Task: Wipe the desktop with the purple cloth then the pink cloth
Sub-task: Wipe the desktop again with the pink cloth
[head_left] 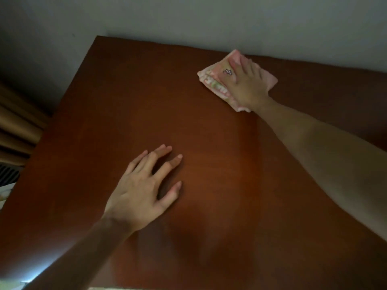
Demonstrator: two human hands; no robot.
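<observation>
Up near the desk's (pixel 129 97) far edge, close against the pale wall (pixel 209 19), the right hand (pixel 246 84) is lying flat on the pink cloth (pixel 211 77), its fingers (pixel 252 64) stretching straight over the folded fabric and pressing it down onto the wood. That hand is covering most of the cloth's middle, so only the patterned left portion, a small drawn motif, and a plain pink corner on the right are showing; the printed letters on it are too blurred to read. Nearer the camera, the left hand (pixel 144 185) is resting on the bare brown wood with its fingers (pixel 161 152) spreading wide and holding nothing, well apart from the cloth. Both forearms are running out of the picture at the lower edge. At the left, brown curtain folds (pixel 18 120) are hanging beside the desk, partly cut off by the frame. Dim light is leaving the desk's near corners and right side hard to make out.
</observation>
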